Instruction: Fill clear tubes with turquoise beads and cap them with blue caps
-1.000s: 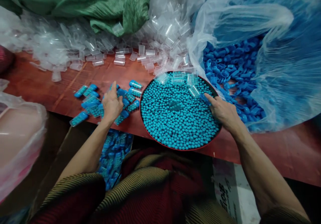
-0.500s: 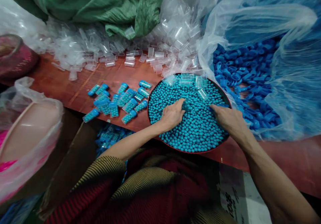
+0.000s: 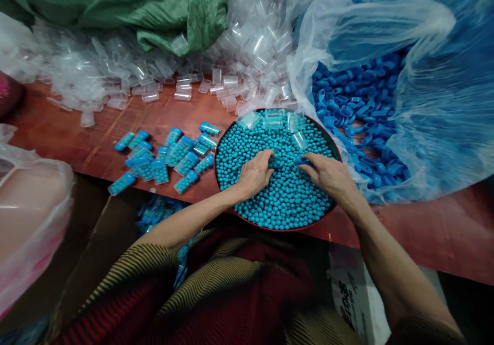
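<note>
A round tray (image 3: 216, 172) full of small blue balls (image 3: 285, 201) stands on the red-brown table. My left hand (image 3: 257, 174) is over the balls at the tray's left side, its fingers closed round a clear tube (image 3: 275, 160) that hardly stands out from the balls. Just to the right, my right hand (image 3: 324, 175) pinches a small blue cap (image 3: 300, 160) between thumb and fingertips. The two hands are apart, with a short gap between them. Several clear tubes (image 3: 299, 140) lie on the balls near the tray's far rim.
Capped tubes filled with blue balls (image 3: 160, 171) lie left of the tray. Loose clear tubes (image 3: 183, 90) are heaped behind, below a green bag (image 3: 116, 5). A plastic bag (image 3: 432, 123) of blue caps (image 3: 355, 98) lies at the right, a pink-white container (image 3: 34, 206) at the left.
My right hand has moved left from the tray's right rim, closer to my left hand, and the blue cap has come with it. The whole view has shifted a little.
</note>
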Available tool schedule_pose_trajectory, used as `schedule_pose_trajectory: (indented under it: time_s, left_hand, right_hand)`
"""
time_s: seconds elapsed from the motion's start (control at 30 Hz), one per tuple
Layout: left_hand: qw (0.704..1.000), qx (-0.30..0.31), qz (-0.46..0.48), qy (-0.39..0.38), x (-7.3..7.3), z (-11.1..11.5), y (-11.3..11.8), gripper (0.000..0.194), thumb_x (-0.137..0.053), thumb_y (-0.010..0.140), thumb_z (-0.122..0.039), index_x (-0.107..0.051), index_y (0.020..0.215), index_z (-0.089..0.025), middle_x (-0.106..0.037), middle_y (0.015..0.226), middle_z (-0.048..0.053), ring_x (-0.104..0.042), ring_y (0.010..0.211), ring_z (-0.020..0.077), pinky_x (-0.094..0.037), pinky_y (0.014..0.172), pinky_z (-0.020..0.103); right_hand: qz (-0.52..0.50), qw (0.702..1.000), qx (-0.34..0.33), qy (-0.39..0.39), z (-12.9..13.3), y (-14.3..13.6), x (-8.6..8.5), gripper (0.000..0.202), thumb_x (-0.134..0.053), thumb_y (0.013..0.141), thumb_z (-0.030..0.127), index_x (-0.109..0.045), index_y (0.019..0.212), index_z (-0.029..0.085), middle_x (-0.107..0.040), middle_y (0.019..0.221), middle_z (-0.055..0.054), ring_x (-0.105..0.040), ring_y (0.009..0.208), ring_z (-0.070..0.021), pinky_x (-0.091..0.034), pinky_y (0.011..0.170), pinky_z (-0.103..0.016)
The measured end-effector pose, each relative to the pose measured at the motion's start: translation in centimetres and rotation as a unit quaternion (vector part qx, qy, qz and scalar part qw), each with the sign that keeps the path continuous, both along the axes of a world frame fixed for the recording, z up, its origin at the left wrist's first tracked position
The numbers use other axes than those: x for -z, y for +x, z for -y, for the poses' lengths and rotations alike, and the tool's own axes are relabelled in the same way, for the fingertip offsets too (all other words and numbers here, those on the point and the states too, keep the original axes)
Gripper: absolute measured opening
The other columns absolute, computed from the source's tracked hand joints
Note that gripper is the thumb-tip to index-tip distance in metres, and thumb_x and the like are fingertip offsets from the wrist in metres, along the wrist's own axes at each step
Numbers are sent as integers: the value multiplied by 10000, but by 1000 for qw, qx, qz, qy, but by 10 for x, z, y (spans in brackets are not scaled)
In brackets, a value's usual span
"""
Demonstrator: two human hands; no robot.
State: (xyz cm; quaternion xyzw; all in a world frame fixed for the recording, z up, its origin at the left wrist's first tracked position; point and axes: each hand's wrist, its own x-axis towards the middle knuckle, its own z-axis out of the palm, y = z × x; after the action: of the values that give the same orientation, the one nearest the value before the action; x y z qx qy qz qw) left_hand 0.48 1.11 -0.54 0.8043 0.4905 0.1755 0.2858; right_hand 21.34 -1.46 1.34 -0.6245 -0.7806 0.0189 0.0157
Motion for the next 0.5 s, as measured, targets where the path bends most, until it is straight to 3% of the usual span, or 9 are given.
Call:
schedule_pose_trajectory:
  time_s: [0.13,0.23,0.33,0.5]
  left_hand:
    - [999,12,-48,23,2,-2,2,355,-514,845,-153,-492,1197,-195,-612,1093,62,-604,977,209,-485,857,331]
    - [997,16,-75,23,5,-4,2,241,-529,855,-202,-576,1091,-193,-610,1016,61,-590,974,216,-480,856,329]
    - [997,9,-73,14,5,-6,2,225,-555,849,-238,-608,1063,-193,-597,961,66,-577,974,228,-476,852,340]
    - [999,25,-15,18,1,-8,0,198,-541,842,-211,-593,1026,-159,-604,961,77,-563,963,232,-451,883,357]
  right_hand:
    - [-45,998,-43,1,-2,-24,13,325,-408,938,285,-594,1182,178,-668,926,-87,-599,853,-212,-402,698,-282]
    - [-8,998,-64,-20,0,-22,16,323,-421,933,284,-607,1180,191,-652,857,-77,-588,799,-216,-391,665,-287]
    - [21,999,-45,-1,4,-14,9,308,-423,928,287,-641,1123,188,-646,818,-82,-578,757,-227,-389,637,-304]
    - [-109,991,-48,65,4,-23,5,351,-406,940,291,-598,1204,161,-654,904,-97,-586,870,-228,-450,764,-319]
